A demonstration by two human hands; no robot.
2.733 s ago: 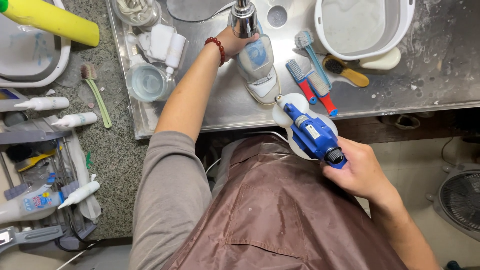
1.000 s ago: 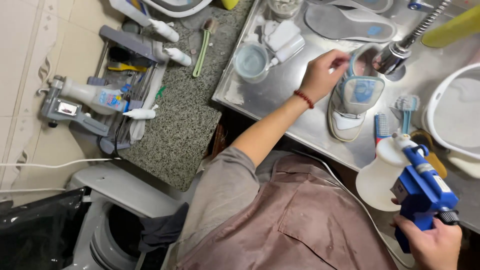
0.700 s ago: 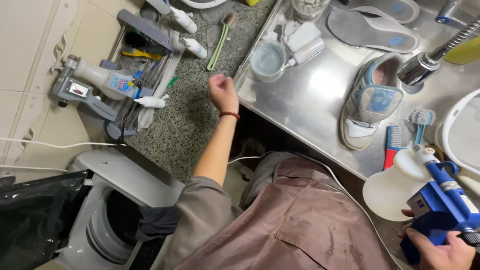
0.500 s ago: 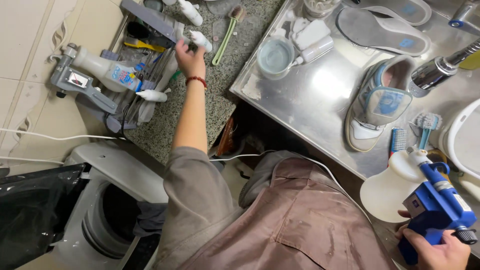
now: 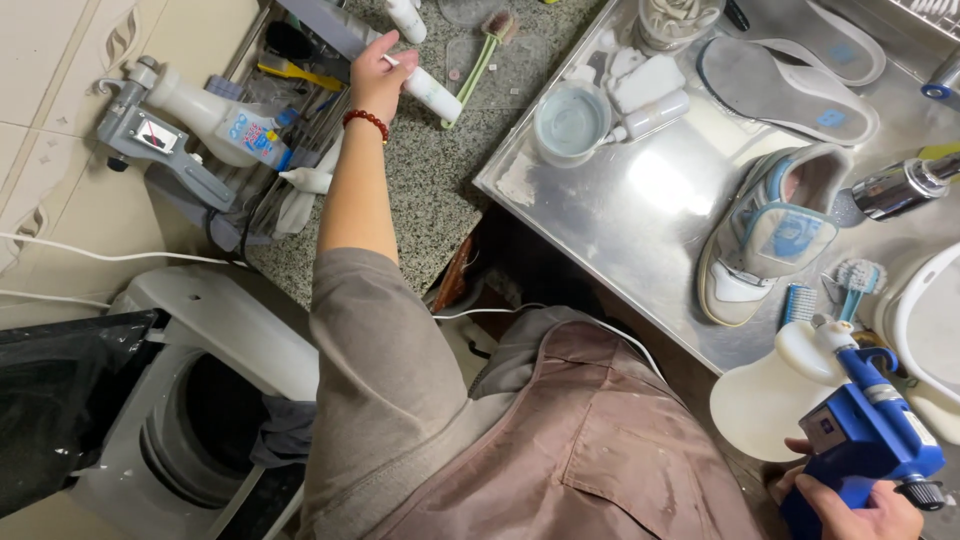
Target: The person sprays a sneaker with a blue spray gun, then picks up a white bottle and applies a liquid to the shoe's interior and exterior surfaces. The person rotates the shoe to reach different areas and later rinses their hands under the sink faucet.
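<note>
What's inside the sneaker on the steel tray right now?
The sneaker lies empty: its pinkish lining shows at the opening, and two insoles lie apart on the tray. The toe end inside is hidden by the tongue.

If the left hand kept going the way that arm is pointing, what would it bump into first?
The left hand grips a white squeeze bottle on the granite counter. Straight on, it would likely meet the grey rack at the counter's back, though depth is hard to judge.

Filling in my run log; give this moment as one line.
left hand: grip on white squeeze bottle | right hand: blue spray gun | shoe: untouched
</note>
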